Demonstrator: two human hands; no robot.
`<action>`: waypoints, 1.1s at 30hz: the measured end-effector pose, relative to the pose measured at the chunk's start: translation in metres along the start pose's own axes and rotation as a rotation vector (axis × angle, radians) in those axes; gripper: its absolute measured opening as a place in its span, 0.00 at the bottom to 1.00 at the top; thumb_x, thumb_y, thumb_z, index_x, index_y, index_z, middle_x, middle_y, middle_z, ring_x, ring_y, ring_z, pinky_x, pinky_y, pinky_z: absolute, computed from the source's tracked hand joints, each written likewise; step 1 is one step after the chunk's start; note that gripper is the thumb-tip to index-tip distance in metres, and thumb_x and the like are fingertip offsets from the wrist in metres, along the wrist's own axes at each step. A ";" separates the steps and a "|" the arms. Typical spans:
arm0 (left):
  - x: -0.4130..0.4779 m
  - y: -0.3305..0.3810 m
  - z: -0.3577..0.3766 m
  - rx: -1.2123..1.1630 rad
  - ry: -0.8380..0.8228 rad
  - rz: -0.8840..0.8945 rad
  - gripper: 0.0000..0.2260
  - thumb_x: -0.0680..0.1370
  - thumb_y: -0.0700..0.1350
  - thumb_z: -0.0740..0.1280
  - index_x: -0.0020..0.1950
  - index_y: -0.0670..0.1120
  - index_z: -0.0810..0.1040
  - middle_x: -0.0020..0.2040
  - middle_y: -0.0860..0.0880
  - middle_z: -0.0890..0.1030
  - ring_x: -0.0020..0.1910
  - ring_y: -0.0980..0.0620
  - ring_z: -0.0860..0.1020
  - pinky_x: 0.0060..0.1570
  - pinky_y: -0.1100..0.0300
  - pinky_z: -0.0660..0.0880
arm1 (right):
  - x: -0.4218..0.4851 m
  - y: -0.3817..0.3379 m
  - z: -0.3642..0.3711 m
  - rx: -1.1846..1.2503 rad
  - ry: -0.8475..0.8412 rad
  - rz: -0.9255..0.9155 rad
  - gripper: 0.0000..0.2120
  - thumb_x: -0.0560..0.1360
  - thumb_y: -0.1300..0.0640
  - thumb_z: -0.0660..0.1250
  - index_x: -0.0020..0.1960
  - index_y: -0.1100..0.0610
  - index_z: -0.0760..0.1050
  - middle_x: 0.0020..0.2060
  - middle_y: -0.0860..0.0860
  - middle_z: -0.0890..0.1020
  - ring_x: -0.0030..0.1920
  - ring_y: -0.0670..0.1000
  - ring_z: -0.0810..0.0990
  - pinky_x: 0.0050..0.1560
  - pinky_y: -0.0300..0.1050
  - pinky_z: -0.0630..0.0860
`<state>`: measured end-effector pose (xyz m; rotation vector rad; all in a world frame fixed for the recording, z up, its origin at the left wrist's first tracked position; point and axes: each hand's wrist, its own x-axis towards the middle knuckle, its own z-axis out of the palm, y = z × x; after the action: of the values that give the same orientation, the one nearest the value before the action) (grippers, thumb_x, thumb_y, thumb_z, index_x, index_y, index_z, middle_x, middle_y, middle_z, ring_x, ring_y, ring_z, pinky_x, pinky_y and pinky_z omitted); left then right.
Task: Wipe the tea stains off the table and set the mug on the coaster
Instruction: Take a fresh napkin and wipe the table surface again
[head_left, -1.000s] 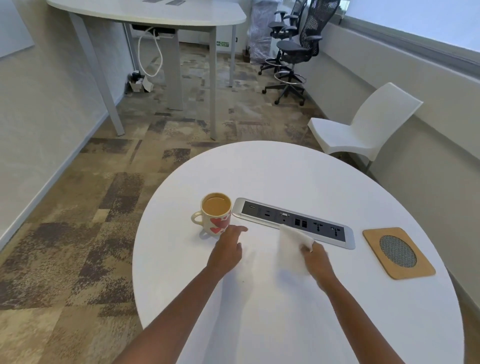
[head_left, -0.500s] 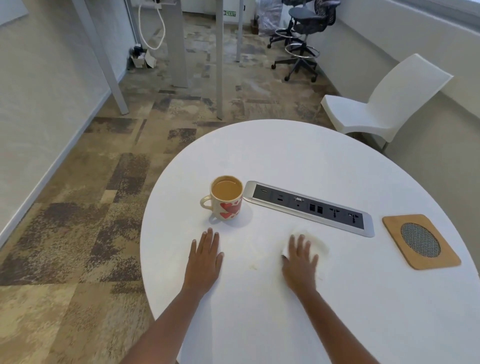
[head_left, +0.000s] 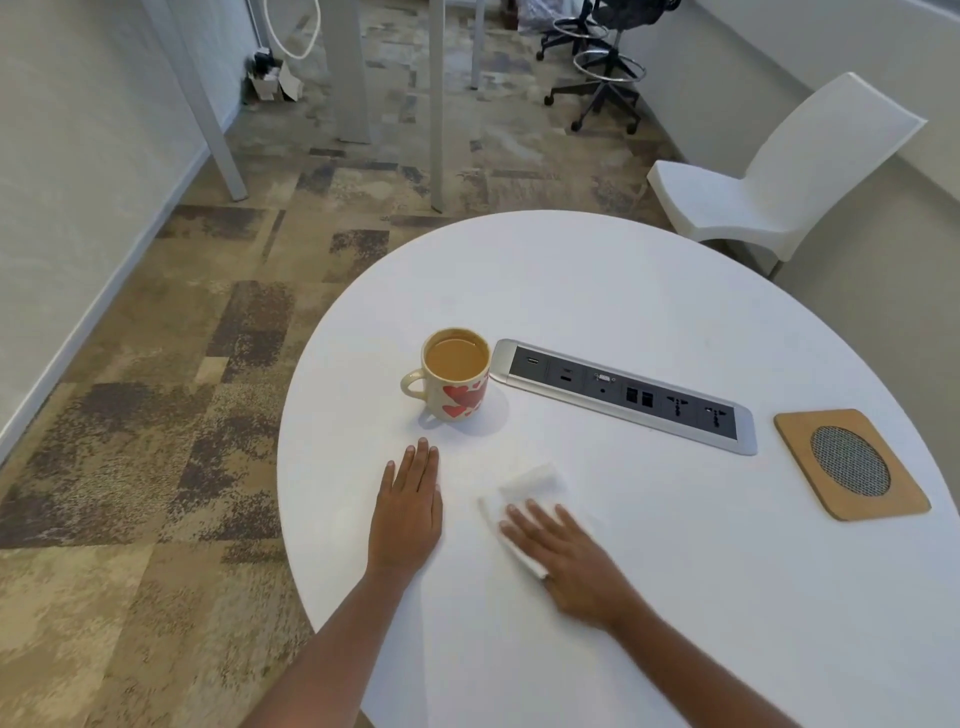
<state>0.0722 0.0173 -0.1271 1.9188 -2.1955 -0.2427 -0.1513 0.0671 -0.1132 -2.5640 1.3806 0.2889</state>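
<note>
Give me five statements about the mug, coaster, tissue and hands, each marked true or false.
1. The mug sits on the coaster. False: it stands on the bare table, left of the socket strip.
2. The right hand presses a tissue flat. True.
3. The left hand grips the mug. False: it lies flat on the table, apart from it.
4. The mug holds tea. True.
5. The coaster holds a spoon. False: nothing is on it.

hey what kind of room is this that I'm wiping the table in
Most likely an office meeting room. The round white table has a built-in power and data socket panel, wheeled office chairs stand at the back, and carpet tiles cover the floor.
</note>
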 end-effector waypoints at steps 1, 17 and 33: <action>0.000 0.000 0.001 0.004 0.005 0.004 0.23 0.79 0.43 0.45 0.63 0.38 0.75 0.62 0.40 0.79 0.60 0.43 0.79 0.63 0.53 0.60 | -0.009 0.018 0.001 0.015 0.019 0.009 0.43 0.62 0.52 0.56 0.75 0.49 0.43 0.76 0.44 0.53 0.76 0.47 0.50 0.73 0.43 0.42; 0.001 0.001 0.000 0.003 -0.013 0.007 0.28 0.81 0.48 0.39 0.63 0.40 0.75 0.63 0.42 0.78 0.61 0.44 0.78 0.64 0.53 0.60 | 0.030 -0.056 -0.006 0.255 0.159 0.511 0.35 0.60 0.54 0.52 0.68 0.50 0.64 0.63 0.55 0.78 0.66 0.58 0.64 0.62 0.53 0.58; 0.003 0.002 0.001 -0.011 -0.026 0.027 0.28 0.80 0.49 0.38 0.65 0.41 0.73 0.64 0.43 0.78 0.62 0.45 0.78 0.65 0.55 0.58 | 0.019 0.050 -0.034 0.324 0.150 0.870 0.29 0.78 0.61 0.50 0.75 0.47 0.45 0.77 0.52 0.47 0.77 0.57 0.45 0.74 0.60 0.49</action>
<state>0.0698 0.0149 -0.1274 1.8891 -2.2305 -0.2761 -0.1804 0.0160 -0.0908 -1.6326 2.3083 -0.0108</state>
